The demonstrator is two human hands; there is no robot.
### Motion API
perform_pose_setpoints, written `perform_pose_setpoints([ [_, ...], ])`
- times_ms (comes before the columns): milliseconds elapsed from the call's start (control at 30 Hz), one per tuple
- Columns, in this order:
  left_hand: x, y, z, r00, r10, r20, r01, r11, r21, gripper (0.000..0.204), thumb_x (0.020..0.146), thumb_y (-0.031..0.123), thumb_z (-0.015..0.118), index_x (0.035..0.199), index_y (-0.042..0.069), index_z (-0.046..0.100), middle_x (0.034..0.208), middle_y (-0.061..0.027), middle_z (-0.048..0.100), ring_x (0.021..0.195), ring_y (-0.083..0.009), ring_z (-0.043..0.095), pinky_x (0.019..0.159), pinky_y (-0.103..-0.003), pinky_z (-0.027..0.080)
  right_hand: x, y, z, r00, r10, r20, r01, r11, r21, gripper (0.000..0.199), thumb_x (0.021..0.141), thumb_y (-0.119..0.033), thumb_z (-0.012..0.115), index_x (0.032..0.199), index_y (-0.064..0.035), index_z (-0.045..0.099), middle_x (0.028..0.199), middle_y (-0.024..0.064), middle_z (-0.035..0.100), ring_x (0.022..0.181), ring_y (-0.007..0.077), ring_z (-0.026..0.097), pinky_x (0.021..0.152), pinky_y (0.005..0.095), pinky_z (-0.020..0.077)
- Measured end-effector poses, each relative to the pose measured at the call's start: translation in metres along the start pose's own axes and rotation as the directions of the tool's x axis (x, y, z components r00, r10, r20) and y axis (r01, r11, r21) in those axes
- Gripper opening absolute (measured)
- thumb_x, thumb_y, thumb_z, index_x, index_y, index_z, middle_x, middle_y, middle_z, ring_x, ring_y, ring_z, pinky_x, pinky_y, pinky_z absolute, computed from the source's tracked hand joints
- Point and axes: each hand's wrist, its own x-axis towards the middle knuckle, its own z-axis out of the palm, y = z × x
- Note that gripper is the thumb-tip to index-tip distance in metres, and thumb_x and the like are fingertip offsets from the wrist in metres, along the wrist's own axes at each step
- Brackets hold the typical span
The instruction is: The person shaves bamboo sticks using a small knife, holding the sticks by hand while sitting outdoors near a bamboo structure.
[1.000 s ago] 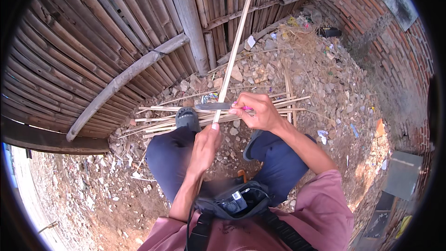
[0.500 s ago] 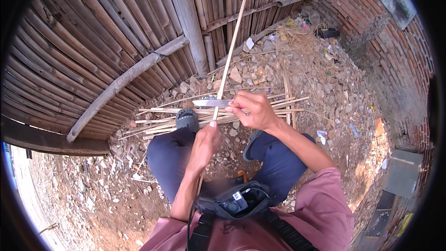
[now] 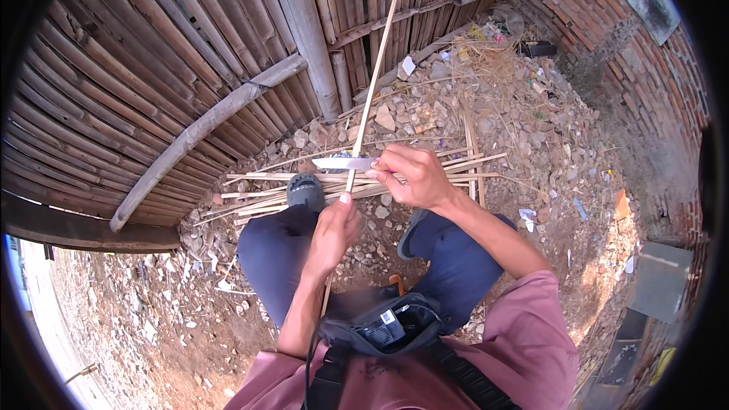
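Observation:
My left hand point(image 3: 334, 229) is closed round the lower part of a long pale bamboo strip point(image 3: 373, 83), thumb lying along it. The strip slants up and away, and its near end runs back under my left forearm. My right hand point(image 3: 411, 175) grips a knife point(image 3: 338, 163) with a pinkish handle mostly hidden by the fingers. Its blade points left and lies across the strip, just beyond my left thumb. Below, a pile of similar strips point(image 3: 448, 177) rests on the ground by my left shoe point(image 3: 305, 193).
A slatted bamboo wall point(image 3: 152, 68) with a curved pole point(image 3: 205, 121) stands at the left and far side. A brick wall point(image 3: 653, 83) rises on the right. Stones and litter cover the ground point(image 3: 531, 144). A black pouch point(image 3: 383, 326) hangs at my waist.
The strip, the knife and both hands have shifted very slightly to the left. The blade shows a little more of its flat side. Both grips are unchanged.

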Motion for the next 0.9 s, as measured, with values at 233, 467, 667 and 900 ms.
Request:
perform_pose_setpoints([
  [233, -0.006, -0.001, -0.001, 1.000, -0.007, 0.008, 0.007, 1.000, 0.007, 0.048, 0.117, 0.045, 0.037, 0.079, 0.015, 0.036, 0.064, 0.0080, 0.027, 0.053, -0.0057, 0.024, 0.049, -0.029, 0.019, 0.007, -0.001, -0.006, 0.996, 0.070, -0.056, -0.071, 0.997, -0.018, 0.019, 0.086, -0.008, 0.083, 0.082, -0.0007, 0.066, 0.075, 0.0114, 0.065, 0.062, 0.0285, 0.066, 0.055, 0.0394, 0.0493],
  [467, -0.005, -0.004, -0.003, 0.998, -0.026, 0.055, 0.027, 0.999, -0.028, 0.048, 0.115, 0.052, 0.036, 0.082, 0.016, 0.038, 0.061, 0.0089, 0.027, 0.050, -0.0050, 0.022, 0.046, -0.026, 0.017, 0.011, 0.009, -0.008, 0.991, 0.112, -0.066, -0.112, 0.994, 0.013, 0.020, 0.090, -0.014, 0.080, 0.084, -0.0042, 0.064, 0.075, 0.0081, 0.067, 0.063, 0.0269, 0.068, 0.056, 0.0404, 0.0512],
  [667, -0.002, -0.002, -0.002, 0.994, 0.044, -0.101, -0.023, 0.980, 0.196, 0.049, 0.116, 0.044, 0.038, 0.080, 0.011, 0.041, 0.064, 0.0070, 0.030, 0.056, -0.0067, 0.026, 0.051, -0.031, 0.022, 0.013, 0.014, -0.010, 0.991, 0.120, -0.057, -0.121, 0.992, -0.017, 0.022, 0.093, -0.019, 0.079, 0.085, -0.0041, 0.066, 0.077, 0.0089, 0.068, 0.065, 0.0279, 0.069, 0.057, 0.0405, 0.0507],
  [900, -0.004, -0.007, -0.001, 0.999, 0.034, -0.018, -0.032, 0.994, 0.105, 0.047, 0.116, 0.044, 0.039, 0.081, 0.012, 0.041, 0.065, 0.0078, 0.028, 0.055, -0.0064, 0.026, 0.050, -0.030, 0.021, 0.005, 0.014, -0.013, 0.993, 0.110, -0.044, -0.107, 0.992, 0.061, 0.021, 0.091, -0.009, 0.081, 0.082, 0.0015, 0.065, 0.078, 0.0139, 0.070, 0.069, 0.0262, 0.071, 0.063, 0.0366, 0.0530],
])
